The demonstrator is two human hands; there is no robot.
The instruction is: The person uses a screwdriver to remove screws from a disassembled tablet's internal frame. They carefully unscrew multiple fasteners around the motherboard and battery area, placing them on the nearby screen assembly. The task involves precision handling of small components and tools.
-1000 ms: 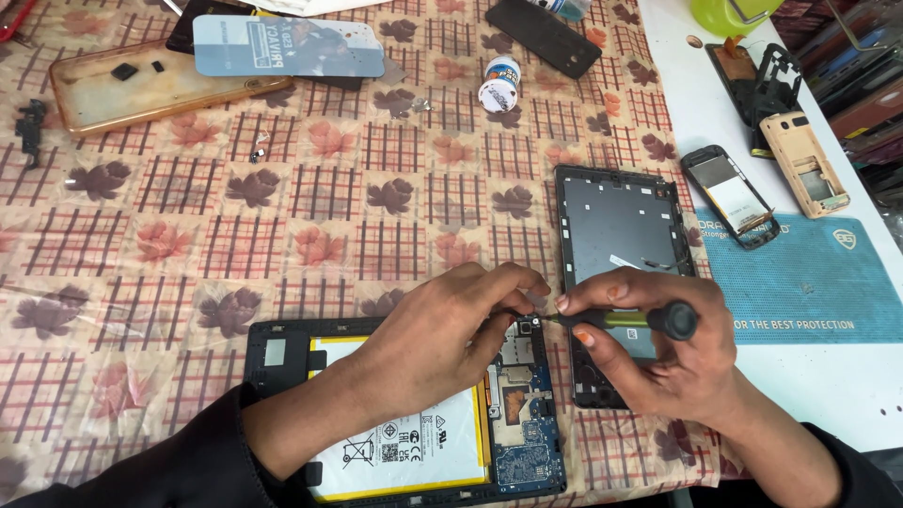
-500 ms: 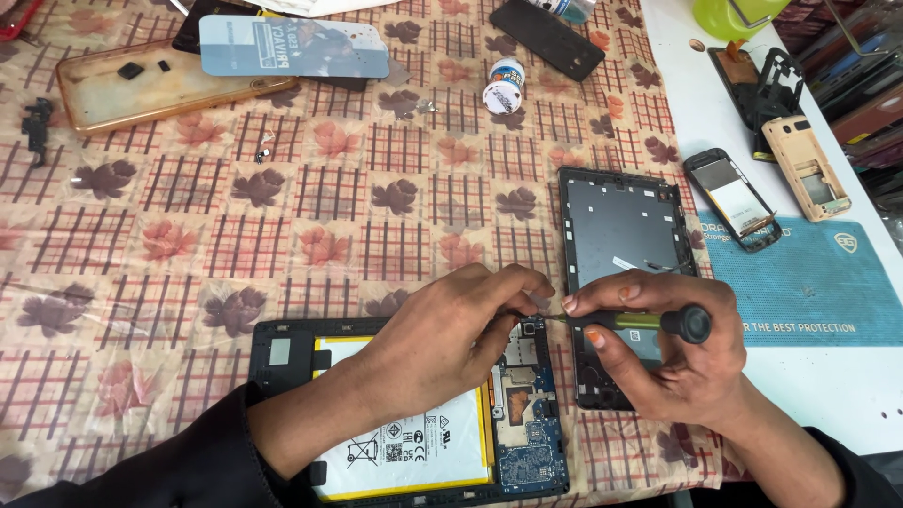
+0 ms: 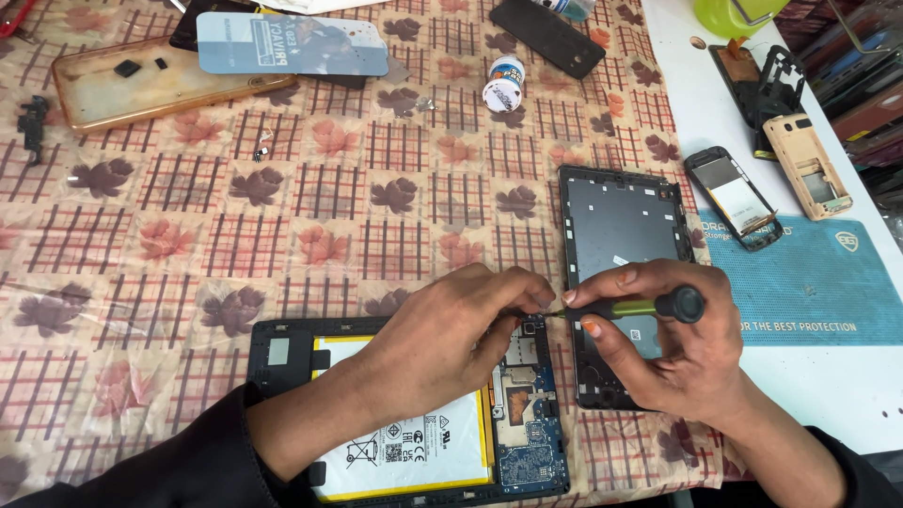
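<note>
An opened tablet lies at the near edge, showing a white battery with yellow border and a blue circuit board. My left hand rests over its upper right part, fingertips pinched near the top corner of the board. My right hand holds a small screwdriver with a green shaft and black cap, lying level, its tip meeting the left fingertips. Whether something tiny sits between those fingertips is not visible. The tablet's black back cover lies beside it, partly under my right hand.
A clear phone case, a blue-grey screen film, a small round pot and a dark phone lie at the far side. On the right are a blue mat, an opened small phone and a tan phone shell.
Both hands have stayed together over the tablet's top right corner, shifting only slightly; the screwdriver remains level at the left fingertips.
</note>
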